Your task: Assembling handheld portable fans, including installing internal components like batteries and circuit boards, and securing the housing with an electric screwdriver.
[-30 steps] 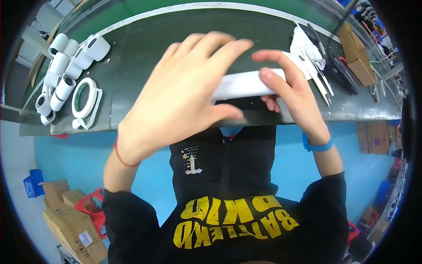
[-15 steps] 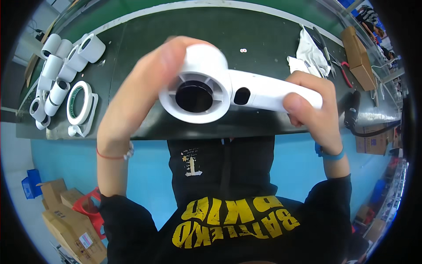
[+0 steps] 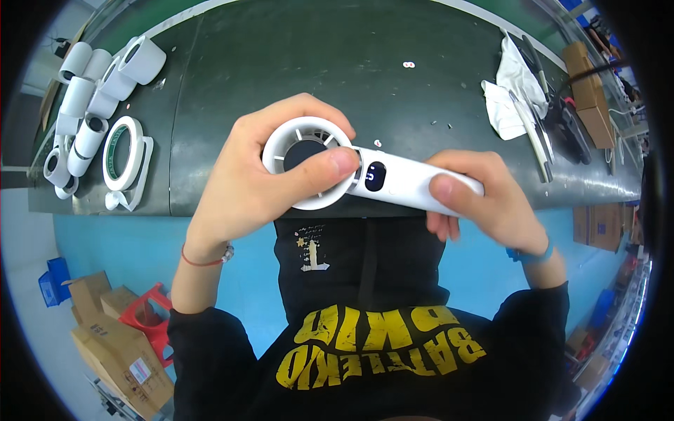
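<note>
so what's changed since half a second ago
The white handheld fan has tipped so its round head faces the view more squarely, and the thumb of the left hand now lies across its front. The display, dark before, shows lit marks. The right hand keeps hold of the handle; the white cylinders and tape roll stay at left, the cloth at right.
</note>
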